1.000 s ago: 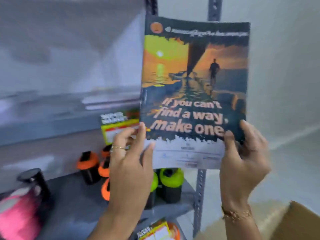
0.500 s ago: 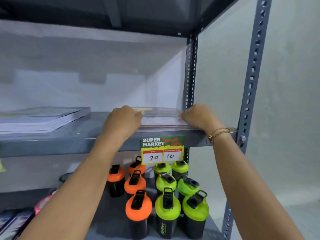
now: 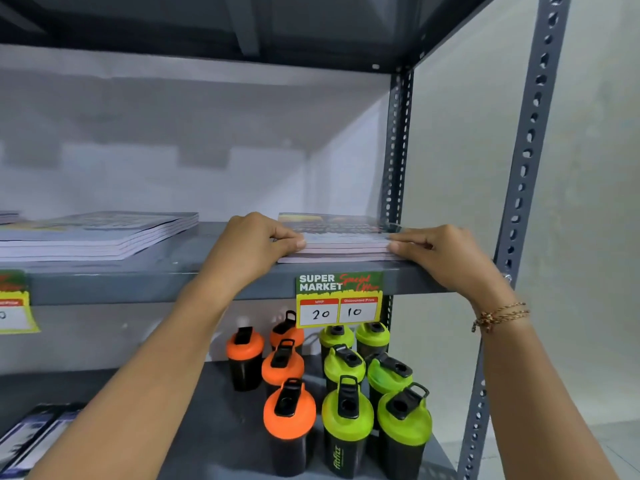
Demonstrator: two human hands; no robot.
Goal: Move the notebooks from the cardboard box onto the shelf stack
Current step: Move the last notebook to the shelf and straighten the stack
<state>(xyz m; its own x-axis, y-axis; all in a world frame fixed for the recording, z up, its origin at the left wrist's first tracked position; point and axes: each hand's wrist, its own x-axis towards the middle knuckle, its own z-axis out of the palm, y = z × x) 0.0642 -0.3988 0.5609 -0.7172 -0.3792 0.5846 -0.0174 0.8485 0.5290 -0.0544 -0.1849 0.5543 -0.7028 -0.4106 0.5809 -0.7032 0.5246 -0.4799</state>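
Note:
A short stack of notebooks [image 3: 341, 239] lies flat at the right end of the grey metal shelf [image 3: 194, 271], by the rear upright. My left hand [image 3: 254, 242] presses its left edge, fingers curled against the stack. My right hand [image 3: 438, 252] presses the right front corner, fingertips on the page edges. The topmost notebook shows a dark sunset cover. A second, wider stack of notebooks [image 3: 100, 235] lies further left on the same shelf. The cardboard box is out of view.
A price tag reading 20 and 10 [image 3: 339, 299] hangs from the shelf lip. Below stand orange-lidded shakers [image 3: 289, 415] and green-lidded shakers [image 3: 348, 414]. Perforated grey uprights [image 3: 526, 161] frame the right side. More printed covers [image 3: 31, 434] lie at the lower left.
One second ago both hands held the sunset-cover notebook upright in the air. It now lies on the right stack, and my hands have settled against the stack's edges.

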